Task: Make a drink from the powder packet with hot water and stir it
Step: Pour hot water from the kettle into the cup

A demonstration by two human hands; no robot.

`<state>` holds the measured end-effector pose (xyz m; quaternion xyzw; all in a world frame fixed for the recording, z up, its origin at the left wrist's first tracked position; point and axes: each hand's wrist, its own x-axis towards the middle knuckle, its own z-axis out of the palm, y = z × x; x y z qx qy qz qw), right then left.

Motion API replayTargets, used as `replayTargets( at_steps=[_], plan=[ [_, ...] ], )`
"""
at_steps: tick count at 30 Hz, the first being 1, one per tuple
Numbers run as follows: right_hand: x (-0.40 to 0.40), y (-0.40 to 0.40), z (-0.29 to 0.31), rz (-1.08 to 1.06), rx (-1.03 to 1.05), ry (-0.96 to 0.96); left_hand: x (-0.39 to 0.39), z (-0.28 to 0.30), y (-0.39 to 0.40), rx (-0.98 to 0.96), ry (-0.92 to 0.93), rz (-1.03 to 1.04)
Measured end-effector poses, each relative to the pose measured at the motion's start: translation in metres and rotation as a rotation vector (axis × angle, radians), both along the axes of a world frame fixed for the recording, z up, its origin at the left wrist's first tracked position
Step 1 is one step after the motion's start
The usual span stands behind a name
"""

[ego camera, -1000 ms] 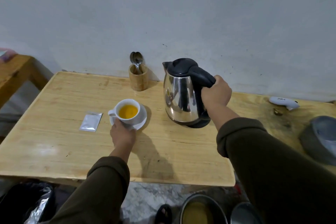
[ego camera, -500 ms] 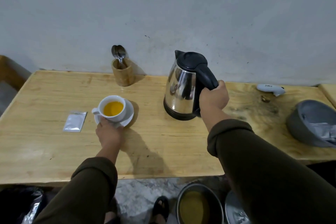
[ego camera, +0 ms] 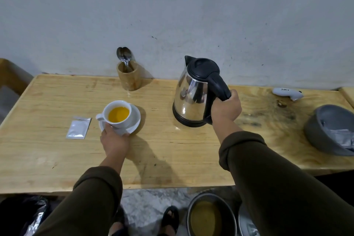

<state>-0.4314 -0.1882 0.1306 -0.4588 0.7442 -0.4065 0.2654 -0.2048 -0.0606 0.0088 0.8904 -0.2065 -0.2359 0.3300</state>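
A white cup (ego camera: 115,120) with orange-yellow drink stands on a white saucer (ego camera: 135,120) on the wooden table (ego camera: 57,155). My left hand (ego camera: 115,140) grips the near edge of the saucer, fingers against the cup's base. A steel kettle (ego camera: 191,99) with a black lid stands upright on the table right of the cup. My right hand (ego camera: 226,109) is closed around its black handle. A silver powder packet (ego camera: 78,127) lies flat left of the cup. Spoons (ego camera: 124,57) stand in a wooden holder (ego camera: 128,78) by the wall.
A grey bowl (ego camera: 321,132) holding foil packets sits at the table's right end, and a small white device (ego camera: 287,93) lies behind it. Below the table's front edge are metal pots (ego camera: 210,214), a black bag (ego camera: 23,214) and sandalled feet.
The kettle was tilted and lifted a second ago; it has been set down upright on the table. My left hand has stayed on the saucer. The view has shifted left.
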Motion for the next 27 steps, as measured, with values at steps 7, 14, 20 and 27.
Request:
replayTargets(
  at_steps=[7, 14, 20, 27],
  plan=[
    [-0.002, -0.014, 0.005, 0.05, 0.006, 0.048, 0.003, 0.0, 0.001, -0.012, 0.019, -0.007],
    [-0.003, -0.023, 0.008, 0.076, 0.022, 0.089, 0.003, -0.002, 0.002, -0.014, -0.001, -0.009],
    [-0.008, -0.017, -0.003, 0.072, 0.027, 0.079, 0.003, -0.006, 0.002, 0.002, -0.016, -0.008],
    [-0.006, -0.012, 0.0, 0.033, 0.052, -0.009, 0.005, -0.007, 0.002, 0.006, -0.02, -0.019]
  ],
)
